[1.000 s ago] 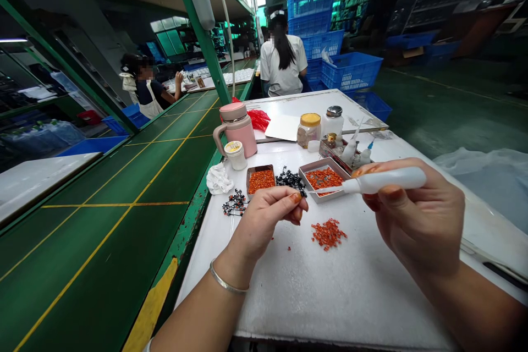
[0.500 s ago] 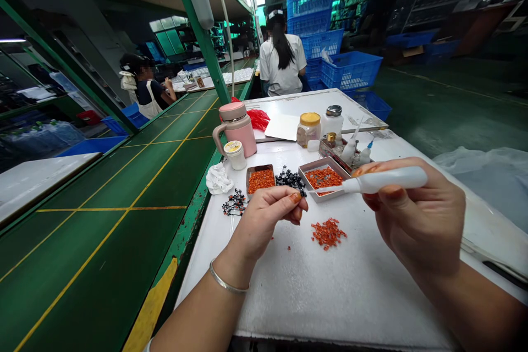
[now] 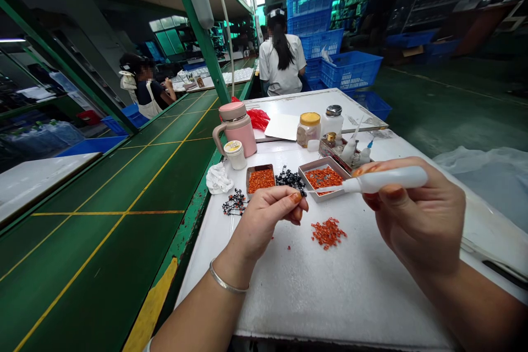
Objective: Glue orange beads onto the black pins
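Observation:
My right hand [image 3: 421, 209] grips a white squeeze bottle [image 3: 391, 179], laid nearly level, its thin nozzle pointing left. The nozzle's tip reaches the fingertips of my left hand [image 3: 280, 206], which are pinched together on a small black part [image 3: 303, 193]; most of that part is hidden by the fingers. Just behind lies a pile of small black pieces [image 3: 290, 177]. On either side of it stand a tray of orange bits [image 3: 260, 179] and a grey box [image 3: 330, 196] with more orange bits. A loose heap of orange bits [image 3: 329, 233] rests on the white table [image 3: 330, 297].
Further back are a pink mug [image 3: 241, 135], a small white tub [image 3: 235, 155], a yellow-lidded jar [image 3: 308, 129] and other bottles. Black-and-orange pieces [image 3: 234, 202] lie beside a crumpled tissue [image 3: 219, 179]. A green conveyor [image 3: 124, 231] runs along the left. Two people sit beyond.
Both hands and the bottle stay almost exactly in place. The yellow lines on the green conveyor have shifted slightly toward me.

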`<state>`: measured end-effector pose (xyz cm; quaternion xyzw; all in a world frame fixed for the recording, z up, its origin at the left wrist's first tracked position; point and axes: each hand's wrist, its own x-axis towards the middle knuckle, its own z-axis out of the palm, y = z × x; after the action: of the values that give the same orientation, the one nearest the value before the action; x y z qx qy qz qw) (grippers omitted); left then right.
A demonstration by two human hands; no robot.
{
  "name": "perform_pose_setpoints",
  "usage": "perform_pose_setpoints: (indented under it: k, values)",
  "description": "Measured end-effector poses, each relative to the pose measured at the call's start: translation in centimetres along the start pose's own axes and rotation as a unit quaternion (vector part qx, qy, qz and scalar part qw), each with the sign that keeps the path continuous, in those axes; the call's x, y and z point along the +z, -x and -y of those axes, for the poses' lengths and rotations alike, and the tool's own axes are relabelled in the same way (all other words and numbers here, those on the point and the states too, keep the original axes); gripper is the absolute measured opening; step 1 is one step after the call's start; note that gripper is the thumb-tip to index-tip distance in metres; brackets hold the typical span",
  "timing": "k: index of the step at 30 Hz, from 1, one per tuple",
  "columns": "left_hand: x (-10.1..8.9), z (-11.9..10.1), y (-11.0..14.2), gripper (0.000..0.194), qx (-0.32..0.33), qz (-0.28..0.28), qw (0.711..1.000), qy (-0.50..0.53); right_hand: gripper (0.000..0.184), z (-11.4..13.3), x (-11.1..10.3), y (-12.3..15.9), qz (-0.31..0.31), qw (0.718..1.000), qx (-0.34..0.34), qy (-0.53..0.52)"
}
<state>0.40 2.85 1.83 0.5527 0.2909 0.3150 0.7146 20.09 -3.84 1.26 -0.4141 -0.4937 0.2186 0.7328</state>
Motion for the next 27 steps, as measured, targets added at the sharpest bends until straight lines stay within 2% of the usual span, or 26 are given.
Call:
perform_pose_setpoints:
  k: [16, 27]
  values:
    - [0.06, -0.09, 0.05, 0.028, 0.0, 0.001, 1.0, -0.001, 0.014, 0.27, 0.39, -0.01, -0.006, 1.0, 0.025, 0.001]
    - [0.02, -0.1, 0.04, 0.027, 0.001, -0.001, 1.0, -0.001, 0.015, 0.1, 0.14, -0.09, 0.006, 1.0, 0.01, -0.016]
